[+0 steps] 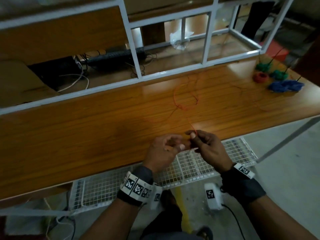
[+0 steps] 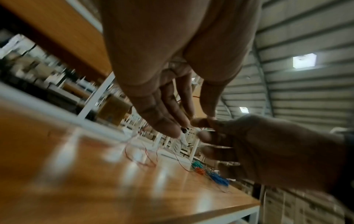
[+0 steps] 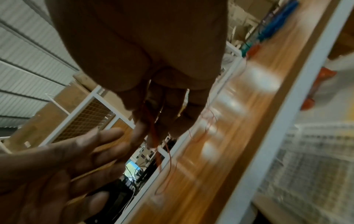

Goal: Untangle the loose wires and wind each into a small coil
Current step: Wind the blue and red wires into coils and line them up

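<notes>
Wire [image 1: 180, 104], thin and red, lies in loose loops on the wooden table [image 1: 86, 135], and one strand rises from them to the hands at the near edge. The right hand [image 1: 207, 148] pinches that strand between thumb and forefinger, the other fingers curled; the wrist view shows red wire running down from its fingertips. The left hand [image 1: 162, 149] sits just beside it, fingers loosely bent toward the right hand's; whether it grips the wire cannot be told. At the far right of the table sit wound coils: two green [image 1: 263, 66], one red [image 1: 260, 77], and a blue bundle [image 1: 285, 86]. A white frame [image 1: 131, 49] stands behind the table, with a keyboard [image 1: 116, 57] and cables beyond it. A wire-mesh tray [image 1: 190, 167] lies under the near edge.
</notes>
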